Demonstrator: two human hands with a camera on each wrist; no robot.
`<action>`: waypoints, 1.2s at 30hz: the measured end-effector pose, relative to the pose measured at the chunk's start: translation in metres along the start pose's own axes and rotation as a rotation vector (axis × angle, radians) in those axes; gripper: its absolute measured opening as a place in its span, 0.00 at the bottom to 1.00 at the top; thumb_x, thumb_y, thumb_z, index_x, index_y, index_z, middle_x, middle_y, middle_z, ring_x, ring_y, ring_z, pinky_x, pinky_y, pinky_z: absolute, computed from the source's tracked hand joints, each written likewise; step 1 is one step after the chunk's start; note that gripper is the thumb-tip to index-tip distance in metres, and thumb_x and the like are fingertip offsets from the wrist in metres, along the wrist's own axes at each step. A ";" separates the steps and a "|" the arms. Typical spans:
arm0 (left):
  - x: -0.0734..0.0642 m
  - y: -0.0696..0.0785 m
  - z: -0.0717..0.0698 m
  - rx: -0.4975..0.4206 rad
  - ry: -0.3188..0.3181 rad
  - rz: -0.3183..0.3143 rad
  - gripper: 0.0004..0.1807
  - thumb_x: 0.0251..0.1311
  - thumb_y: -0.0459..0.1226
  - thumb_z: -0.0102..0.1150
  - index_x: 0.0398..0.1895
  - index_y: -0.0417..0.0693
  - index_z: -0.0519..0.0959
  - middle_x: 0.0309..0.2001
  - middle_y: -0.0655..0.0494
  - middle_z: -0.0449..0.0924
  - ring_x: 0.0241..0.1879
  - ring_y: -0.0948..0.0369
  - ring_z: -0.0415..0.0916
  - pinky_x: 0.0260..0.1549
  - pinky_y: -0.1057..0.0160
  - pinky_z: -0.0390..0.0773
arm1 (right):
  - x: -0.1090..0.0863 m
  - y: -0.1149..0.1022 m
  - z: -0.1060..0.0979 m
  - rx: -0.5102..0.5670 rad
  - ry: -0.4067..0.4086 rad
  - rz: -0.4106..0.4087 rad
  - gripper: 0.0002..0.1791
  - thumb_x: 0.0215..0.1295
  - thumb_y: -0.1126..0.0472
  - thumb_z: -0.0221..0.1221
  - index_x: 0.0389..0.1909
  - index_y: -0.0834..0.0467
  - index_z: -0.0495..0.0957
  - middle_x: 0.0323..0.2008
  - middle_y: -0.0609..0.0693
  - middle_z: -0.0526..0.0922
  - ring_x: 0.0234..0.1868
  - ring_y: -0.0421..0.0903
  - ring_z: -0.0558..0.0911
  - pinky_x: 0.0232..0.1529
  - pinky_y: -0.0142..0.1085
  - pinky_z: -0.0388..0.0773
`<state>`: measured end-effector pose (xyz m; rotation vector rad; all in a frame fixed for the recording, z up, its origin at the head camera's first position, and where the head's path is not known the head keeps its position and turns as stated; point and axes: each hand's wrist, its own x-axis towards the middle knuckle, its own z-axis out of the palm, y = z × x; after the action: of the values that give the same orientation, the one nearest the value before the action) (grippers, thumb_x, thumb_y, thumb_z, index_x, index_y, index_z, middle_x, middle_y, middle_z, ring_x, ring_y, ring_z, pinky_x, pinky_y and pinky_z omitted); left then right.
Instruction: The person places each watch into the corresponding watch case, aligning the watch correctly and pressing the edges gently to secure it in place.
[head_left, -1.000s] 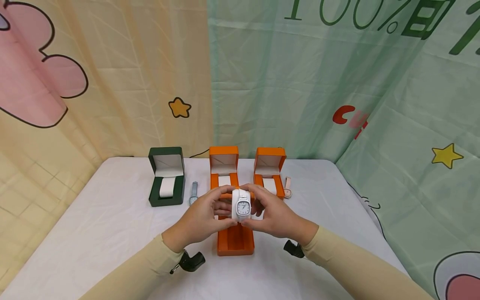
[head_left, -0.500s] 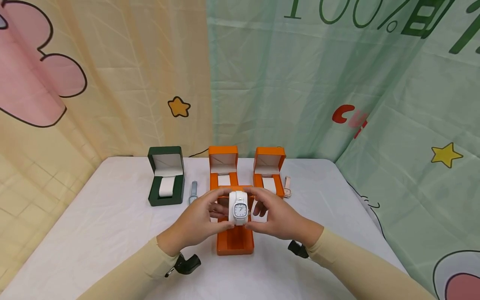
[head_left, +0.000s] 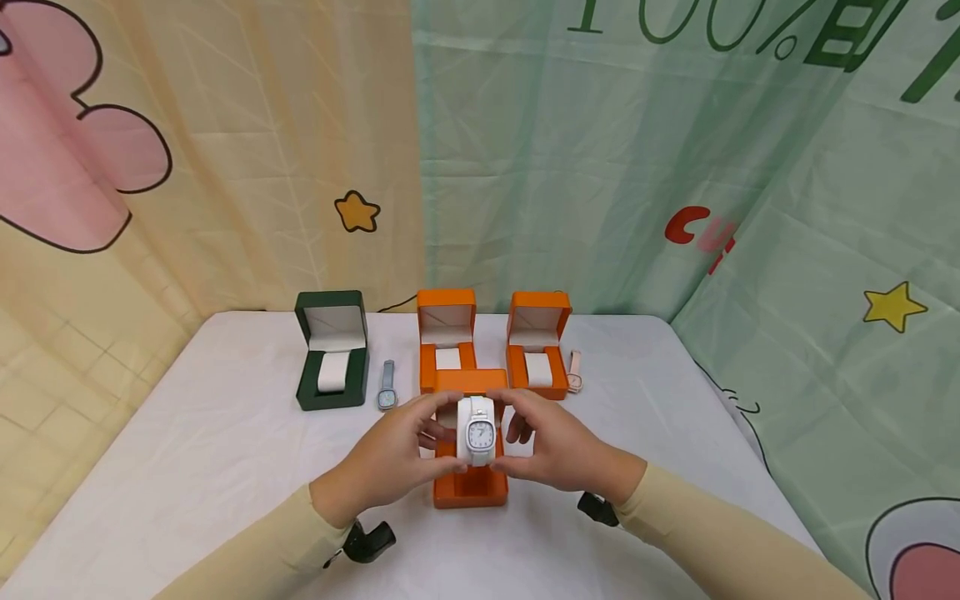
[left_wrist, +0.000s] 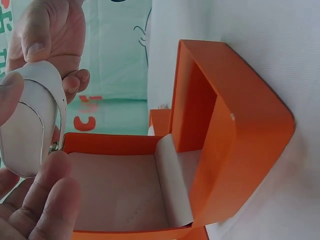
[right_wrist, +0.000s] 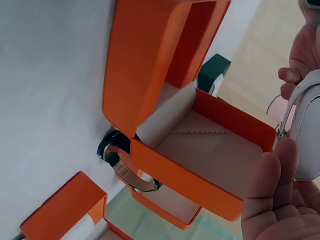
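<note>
A white watch is wrapped round a white cushion, its dial facing the head camera. My left hand pinches the cushion's left side with thumb and fingertips. On the other side my right hand pinches it the same way. Both hold it upright above an orange watch box whose lid stands raised behind. In the left wrist view the orange box's inside shows no cushion. The watch's pale strap bulges off the cushion in the right wrist view.
At the back stand an open green box and two open orange boxes, one central and one right, each with a white cushion. A blue watch, a pink watch and a black-strapped watch lie near the boxes.
Both hands have come down and slightly left with the watch and cushion, closer to the orange box. More of the raised lid and the blue watch now shows. The boxes stay put.
</note>
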<state>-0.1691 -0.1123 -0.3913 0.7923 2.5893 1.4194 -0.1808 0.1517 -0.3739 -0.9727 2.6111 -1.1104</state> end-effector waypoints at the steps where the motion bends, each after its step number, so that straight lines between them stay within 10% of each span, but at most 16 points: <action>1: -0.001 0.000 0.001 0.013 -0.001 -0.009 0.42 0.57 0.43 0.80 0.74 0.48 0.70 0.59 0.55 0.81 0.49 0.54 0.85 0.51 0.64 0.87 | 0.000 0.001 0.001 -0.005 -0.004 0.001 0.43 0.61 0.56 0.76 0.75 0.56 0.67 0.53 0.45 0.78 0.44 0.47 0.81 0.44 0.30 0.84; 16: -0.007 -0.005 0.007 0.124 -0.037 -0.089 0.45 0.57 0.47 0.80 0.75 0.48 0.69 0.67 0.53 0.78 0.48 0.57 0.86 0.46 0.60 0.88 | -0.001 0.009 0.014 -0.029 -0.040 0.054 0.46 0.61 0.55 0.76 0.76 0.60 0.65 0.57 0.45 0.80 0.42 0.49 0.83 0.47 0.42 0.86; 36: -0.007 -0.025 0.020 0.171 -0.042 -0.093 0.41 0.58 0.43 0.79 0.75 0.52 0.71 0.66 0.57 0.77 0.47 0.60 0.81 0.38 0.69 0.83 | 0.006 0.023 0.032 -0.097 -0.087 0.121 0.42 0.61 0.52 0.77 0.74 0.55 0.69 0.53 0.42 0.80 0.41 0.42 0.80 0.38 0.29 0.81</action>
<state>-0.1664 -0.1112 -0.4245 0.7010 2.7037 1.1575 -0.1853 0.1412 -0.4121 -0.8480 2.6349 -0.9008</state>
